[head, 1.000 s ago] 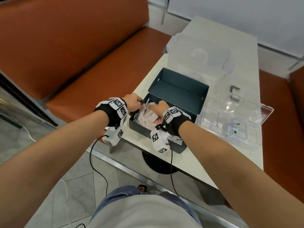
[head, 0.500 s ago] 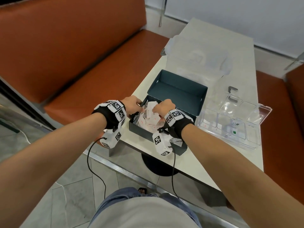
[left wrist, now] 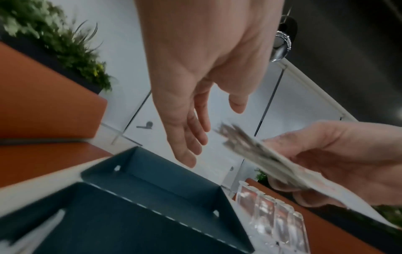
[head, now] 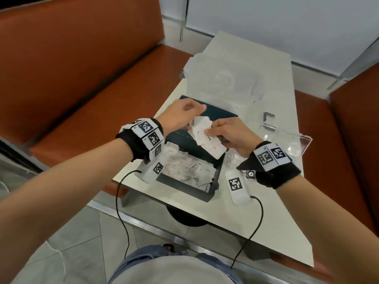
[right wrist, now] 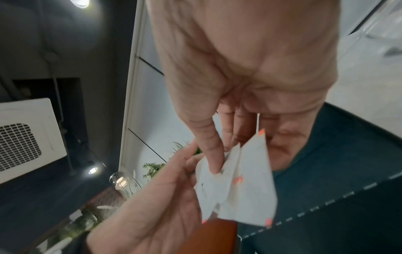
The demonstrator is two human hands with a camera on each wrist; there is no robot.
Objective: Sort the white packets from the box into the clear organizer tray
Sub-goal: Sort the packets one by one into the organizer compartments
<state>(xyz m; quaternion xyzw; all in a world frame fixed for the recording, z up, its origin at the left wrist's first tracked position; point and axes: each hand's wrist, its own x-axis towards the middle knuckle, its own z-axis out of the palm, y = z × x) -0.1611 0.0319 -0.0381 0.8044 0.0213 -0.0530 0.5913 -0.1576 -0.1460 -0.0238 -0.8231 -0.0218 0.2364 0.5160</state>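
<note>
My right hand [head: 231,136] pinches a fanned stack of white packets [head: 207,138] above the dark box [head: 205,193]; my left hand [head: 180,114] hovers alongside, fingers [left wrist: 187,137] relaxed, empty.

A pale, narrow table [head: 272,111] on a dark round pedestal base [head: 187,219] stands between orange-brown upholstered bench seats [head: 86,64], one along the left with a tall backrest and another [head: 352,128] at the right. Grey stone-look floor tiles [head: 67,238] lie below, edged by a metal strip. A white wall with a pale skirting board [head: 287,23] closes the far end. Green plants [left wrist: 58,39] sit in a dark planter behind the bench back. Overhead, a dark ceiling carries round spotlights [right wrist: 93,170] and a white vented unit [right wrist: 26,142].
</note>
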